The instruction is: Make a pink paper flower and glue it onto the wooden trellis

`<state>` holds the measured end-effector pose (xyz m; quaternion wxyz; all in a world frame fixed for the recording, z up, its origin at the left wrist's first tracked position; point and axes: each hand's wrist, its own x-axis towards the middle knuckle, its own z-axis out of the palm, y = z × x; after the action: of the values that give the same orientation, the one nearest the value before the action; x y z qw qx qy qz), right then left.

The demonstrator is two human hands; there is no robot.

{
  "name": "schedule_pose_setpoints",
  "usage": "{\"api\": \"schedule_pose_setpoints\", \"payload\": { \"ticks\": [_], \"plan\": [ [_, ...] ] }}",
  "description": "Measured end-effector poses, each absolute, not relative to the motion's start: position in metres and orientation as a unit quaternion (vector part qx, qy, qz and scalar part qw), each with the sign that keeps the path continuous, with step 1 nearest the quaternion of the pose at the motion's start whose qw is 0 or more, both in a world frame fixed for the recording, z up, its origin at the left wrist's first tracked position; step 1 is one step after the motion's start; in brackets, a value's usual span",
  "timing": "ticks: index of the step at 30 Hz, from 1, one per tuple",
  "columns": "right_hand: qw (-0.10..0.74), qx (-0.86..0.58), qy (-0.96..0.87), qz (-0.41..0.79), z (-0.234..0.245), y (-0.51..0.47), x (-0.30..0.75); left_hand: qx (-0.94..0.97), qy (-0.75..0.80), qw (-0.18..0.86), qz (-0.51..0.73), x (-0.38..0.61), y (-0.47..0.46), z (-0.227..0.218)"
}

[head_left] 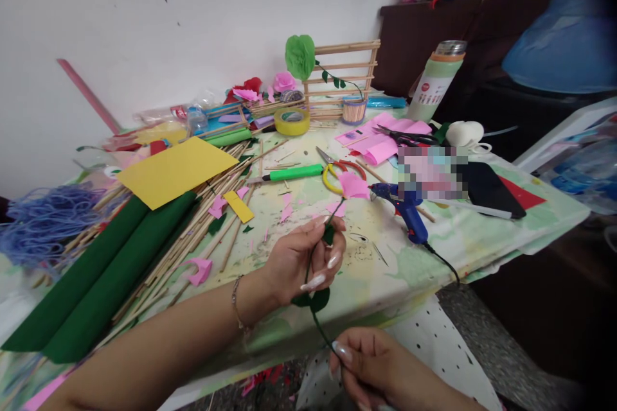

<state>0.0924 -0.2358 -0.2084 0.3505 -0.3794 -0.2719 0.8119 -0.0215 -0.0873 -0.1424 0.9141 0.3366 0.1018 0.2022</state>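
Note:
My left hand (308,257) pinches a thin green paper flower stem (318,322) near its upper end, thumb against fingers. Dark green leaves (319,299) hang from the stem below that hand. At its top end is a pink paper bloom (354,185), overlapping the scissors in view. My right hand (371,366) grips the stem's lower end between thumb and fingertips, beyond the table's front edge. A blue hot glue gun (409,215) lies right of the bloom. Behind it are red-and-yellow-handled scissors (332,167) and a green craft knife (295,172).
Wooden sticks (193,257), green paper rolls (116,282) and yellow card (176,170) crowd the left. Yellow tape (292,122) and a small stick fence (342,70) stand at the back. A bottle (436,80), black scissors (402,135) and a phone (494,189) are on the right.

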Motion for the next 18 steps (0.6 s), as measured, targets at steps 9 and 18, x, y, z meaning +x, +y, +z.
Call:
{"api": "schedule_pose_setpoints", "payload": {
  "ticks": [9, 18],
  "plan": [
    [0.382, -0.449, -0.261, 0.764, -0.206, -0.244, 0.087, 0.479, 0.317, 0.775, 0.265, -0.009, -0.097, -0.165],
    [0.365, -0.466, -0.367, 0.718, -0.206, -0.247, 0.081, 0.519, 0.391, 0.722, 0.237, -0.011, -0.089, -0.165]
  ]
}}
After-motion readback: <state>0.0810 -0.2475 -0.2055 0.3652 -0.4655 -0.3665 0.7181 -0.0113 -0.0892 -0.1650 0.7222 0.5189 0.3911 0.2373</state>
